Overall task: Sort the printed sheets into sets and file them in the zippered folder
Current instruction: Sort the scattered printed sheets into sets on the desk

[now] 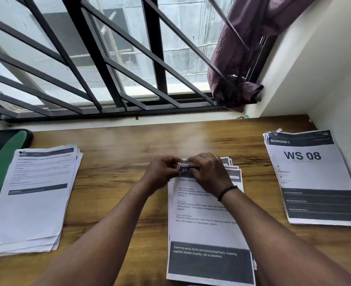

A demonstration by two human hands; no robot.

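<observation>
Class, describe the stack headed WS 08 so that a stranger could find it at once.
Start at the wooden desk under the barred window. Go to its far right corner by the wall; the WS 08 stack lies there. Only its top sheet shows huge bold lettering.

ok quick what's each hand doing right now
Left hand: pinching the top edge of the middle stack's top sheet.
Right hand: gripping that same curled-up top edge.
</observation>
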